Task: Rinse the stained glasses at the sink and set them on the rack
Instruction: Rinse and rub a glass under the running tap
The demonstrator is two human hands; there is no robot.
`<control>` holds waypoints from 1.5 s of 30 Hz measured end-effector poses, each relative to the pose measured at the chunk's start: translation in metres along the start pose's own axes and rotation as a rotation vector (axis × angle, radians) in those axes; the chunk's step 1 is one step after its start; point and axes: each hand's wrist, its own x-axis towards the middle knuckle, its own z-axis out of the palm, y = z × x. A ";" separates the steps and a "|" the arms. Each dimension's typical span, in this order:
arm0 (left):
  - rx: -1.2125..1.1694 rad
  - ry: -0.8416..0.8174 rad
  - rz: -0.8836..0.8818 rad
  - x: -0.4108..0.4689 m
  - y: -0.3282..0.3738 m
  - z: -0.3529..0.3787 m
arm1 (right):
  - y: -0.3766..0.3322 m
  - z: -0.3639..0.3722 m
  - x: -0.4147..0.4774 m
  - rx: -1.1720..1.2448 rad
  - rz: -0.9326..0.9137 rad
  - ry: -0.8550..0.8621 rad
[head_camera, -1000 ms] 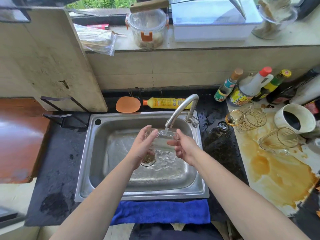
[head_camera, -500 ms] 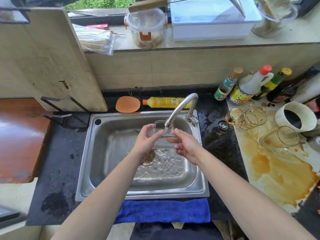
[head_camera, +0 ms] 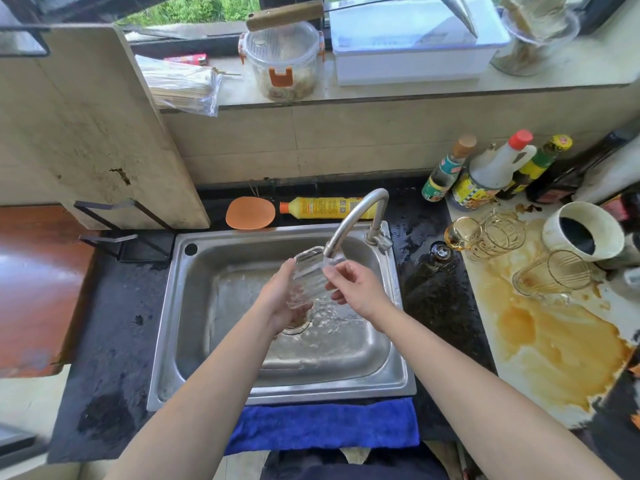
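Observation:
A clear ribbed glass (head_camera: 310,277) is tilted under the running tap (head_camera: 349,223) over the steel sink (head_camera: 194,327). My left hand (head_camera: 282,303) cups the glass from below and the left. My right hand (head_camera: 356,289) pinches its right side near the spout. Two stained amber glasses (head_camera: 485,237) (head_camera: 550,271) lie on their sides on the wet board at the right. A black wire rack (head_camera: 117,233) stands left of the sink and holds a large cutting board.
A brown spill (head_camera: 554,344) covers the white board at the right, beside a white mug (head_camera: 585,232) and several sauce bottles (head_camera: 491,171). A yellow bottle (head_camera: 325,207) and an orange scrubber (head_camera: 250,213) lie behind the sink. A blue towel (head_camera: 325,427) hangs at the front edge.
The glass has been turned and tipped, its mouth now up and to the left beside the spout. My left hand has slid lower under it. Water keeps running.

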 end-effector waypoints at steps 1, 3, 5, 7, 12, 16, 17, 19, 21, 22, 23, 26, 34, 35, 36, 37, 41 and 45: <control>-0.038 -0.010 -0.017 -0.002 -0.001 -0.001 | -0.001 0.001 0.002 -0.088 -0.045 -0.001; -0.031 0.022 -0.002 -0.002 -0.004 -0.004 | -0.003 0.001 0.005 -0.316 -0.135 -0.018; 0.128 0.031 0.059 -0.004 -0.004 -0.007 | -0.002 -0.002 0.008 -0.578 -0.260 -0.039; 0.273 0.028 0.131 -0.010 0.002 -0.007 | -0.002 -0.004 0.010 -0.712 -0.393 -0.081; 0.577 0.102 0.375 -0.010 0.014 -0.015 | -0.002 -0.013 0.013 -0.770 -0.522 -0.162; 0.993 0.125 0.763 -0.010 0.018 -0.018 | -0.001 -0.014 0.009 -0.904 -0.696 -0.238; 1.069 0.107 0.814 -0.009 0.018 -0.019 | 0.001 -0.014 0.009 -0.943 -0.730 -0.248; 1.137 0.102 0.846 -0.007 0.015 -0.022 | 0.006 -0.015 0.009 -1.021 -0.737 -0.246; 1.120 0.148 0.877 -0.007 0.010 -0.025 | 0.010 -0.018 0.009 -1.069 -0.703 -0.220; 1.092 0.179 0.898 -0.008 0.006 -0.025 | 0.011 -0.020 0.008 -1.063 -0.685 -0.189; 1.053 0.214 0.906 -0.008 0.002 -0.023 | 0.011 -0.022 0.006 -1.037 -0.661 -0.142; 0.953 0.287 0.868 -0.009 -0.006 -0.018 | 0.007 -0.030 0.001 -0.912 -0.543 -0.072; 0.833 0.226 0.805 -0.014 -0.012 -0.017 | 0.000 -0.014 0.007 -0.621 -0.208 -0.103; 0.830 0.208 0.805 -0.015 -0.012 -0.015 | 0.001 -0.011 0.009 -0.569 -0.170 -0.104; 0.827 0.195 0.799 -0.015 -0.012 -0.014 | 0.001 -0.009 0.011 -0.546 -0.149 -0.100; 0.819 0.186 0.787 -0.015 -0.012 -0.013 | 0.001 -0.007 0.012 -0.539 -0.142 -0.085; 0.746 0.148 0.702 -0.014 -0.010 -0.016 | 0.000 -0.004 0.006 -0.580 -0.233 -0.013; 0.628 0.159 0.598 -0.013 -0.009 -0.020 | -0.007 0.001 0.003 -0.675 -0.320 0.048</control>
